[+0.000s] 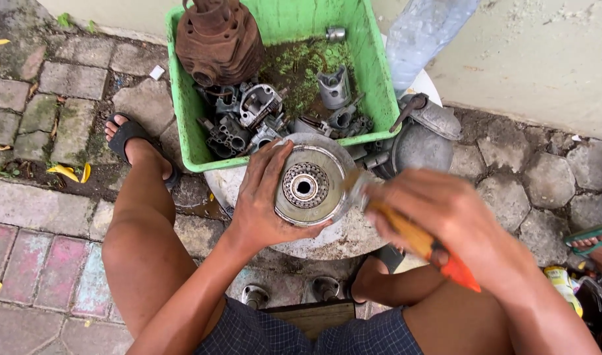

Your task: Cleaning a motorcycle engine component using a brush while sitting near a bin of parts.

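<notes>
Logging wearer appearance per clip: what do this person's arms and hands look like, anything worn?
Both arms are bare, with no sleeves showing. The left hand and right hand wear no gloves; no rings, watch or bands are visible. The right hand is motion-blurred.

Soft, even daylight, overcast feel; no hard shadows, only faint shade under my legs and the green tub [182,98]. My right hand [445,210] smears with motion blur, while my left hand [261,204] stays sharp. Paving lines bow slightly toward the frame edges.
</notes>
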